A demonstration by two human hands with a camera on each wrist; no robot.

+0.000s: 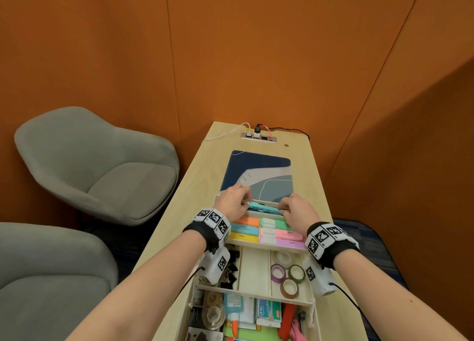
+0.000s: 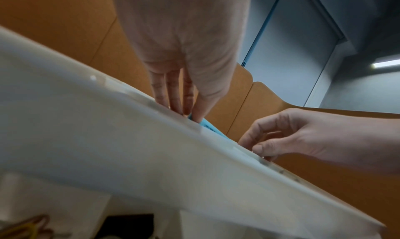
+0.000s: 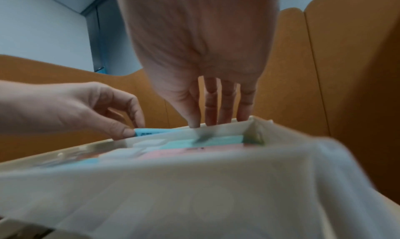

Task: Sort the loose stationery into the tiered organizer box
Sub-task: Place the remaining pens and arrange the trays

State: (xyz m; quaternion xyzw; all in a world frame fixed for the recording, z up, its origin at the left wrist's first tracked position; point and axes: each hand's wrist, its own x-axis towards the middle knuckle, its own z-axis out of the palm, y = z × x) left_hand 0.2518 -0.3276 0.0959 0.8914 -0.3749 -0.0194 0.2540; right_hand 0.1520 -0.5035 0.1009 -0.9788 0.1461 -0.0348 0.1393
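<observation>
both hands over organizer box (image 1: 266, 248), left hand (image 1: 232, 202) and right hand (image 1: 297, 208) grip pinching teal highlighter (image 1: 264, 208) ends

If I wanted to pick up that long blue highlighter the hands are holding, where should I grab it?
Probably by its two ends, coming down from above. The blue highlighter lies flat and sideways across the far tier of the organizer box, so its ends are the free parts. The left hand pinches one end and the right hand is at the other.
</observation>
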